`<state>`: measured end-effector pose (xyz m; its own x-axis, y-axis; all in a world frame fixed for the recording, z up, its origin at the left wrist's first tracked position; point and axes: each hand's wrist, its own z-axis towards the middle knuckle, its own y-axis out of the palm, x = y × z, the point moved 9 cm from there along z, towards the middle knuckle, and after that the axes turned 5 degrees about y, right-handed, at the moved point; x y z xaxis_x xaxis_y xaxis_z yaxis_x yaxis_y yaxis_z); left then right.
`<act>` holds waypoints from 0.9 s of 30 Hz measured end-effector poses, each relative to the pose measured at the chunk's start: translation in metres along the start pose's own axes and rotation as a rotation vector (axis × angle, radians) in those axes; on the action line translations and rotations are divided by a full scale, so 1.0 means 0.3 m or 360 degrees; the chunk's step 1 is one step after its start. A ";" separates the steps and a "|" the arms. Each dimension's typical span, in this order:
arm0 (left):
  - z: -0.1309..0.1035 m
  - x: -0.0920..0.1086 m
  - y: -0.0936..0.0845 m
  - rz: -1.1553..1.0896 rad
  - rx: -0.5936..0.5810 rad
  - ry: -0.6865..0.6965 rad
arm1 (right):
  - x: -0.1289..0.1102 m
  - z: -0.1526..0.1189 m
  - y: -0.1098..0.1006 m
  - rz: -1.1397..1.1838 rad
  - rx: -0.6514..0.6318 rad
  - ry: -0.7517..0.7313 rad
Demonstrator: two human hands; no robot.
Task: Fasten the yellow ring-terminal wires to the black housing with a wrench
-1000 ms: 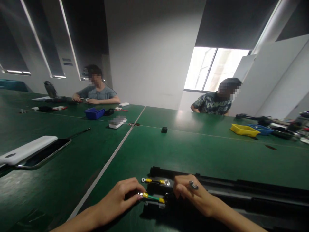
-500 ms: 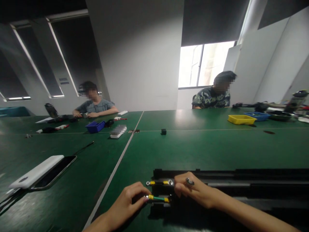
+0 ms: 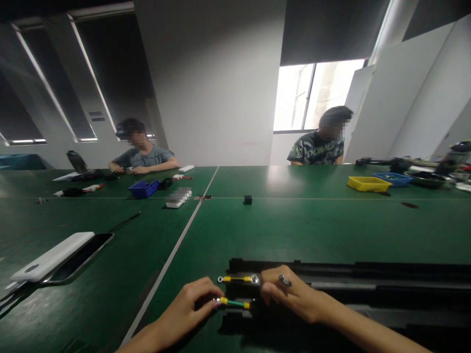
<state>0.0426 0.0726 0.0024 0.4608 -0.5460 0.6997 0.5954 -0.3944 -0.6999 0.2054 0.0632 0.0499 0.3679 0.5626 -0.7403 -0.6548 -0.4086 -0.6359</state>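
Note:
My left hand [image 3: 193,304] pinches the left end of a short green wire [image 3: 234,302] with yellow sleeves at both ends. Its right end sits by a dark fitting on a long black rail-like part [image 3: 331,270], under the fingers of my other hand. Just above lies a second, dark wire [image 3: 237,279] with yellow sleeves and ring terminals, its right ring on a metal piece. My right hand [image 3: 294,291] is closed over the black part, and the rounded end of a silver tool [image 3: 284,280] sticks out of the fist. The rest of that tool is hidden.
On the green table [image 3: 176,279] to the left lie a white power bank [image 3: 55,257] and a phone [image 3: 83,260]. Farther off are a small black cube [image 3: 248,199], a blue bin [image 3: 143,189] and a yellow tray [image 3: 368,184]. Two people sit across the table.
The view has shifted slightly, so my hands and the black part appear a little farther left. Both hands keep the same grips.

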 end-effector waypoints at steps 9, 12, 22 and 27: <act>0.007 0.009 -0.001 0.0021 -0.0041 -0.0031 | 0.012 0.000 -0.008 -0.0034 0.0047 0.0048; 0.007 0.003 -0.001 0.0020 -0.0033 -0.0037 | 0.011 0.001 -0.006 -0.0034 0.0031 0.0055; 0.006 0.016 -0.001 0.0027 -0.0009 0.0030 | 0.013 0.003 0.005 0.0006 -0.0027 0.0071; 0.008 0.031 -0.008 0.0058 0.0017 0.0041 | 0.005 0.003 0.001 0.0078 -0.0017 0.0081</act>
<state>0.0470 0.0704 0.0110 0.4656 -0.5787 0.6695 0.5855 -0.3659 -0.7234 0.2051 0.0645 0.0487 0.3688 0.5047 -0.7806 -0.6659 -0.4425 -0.6007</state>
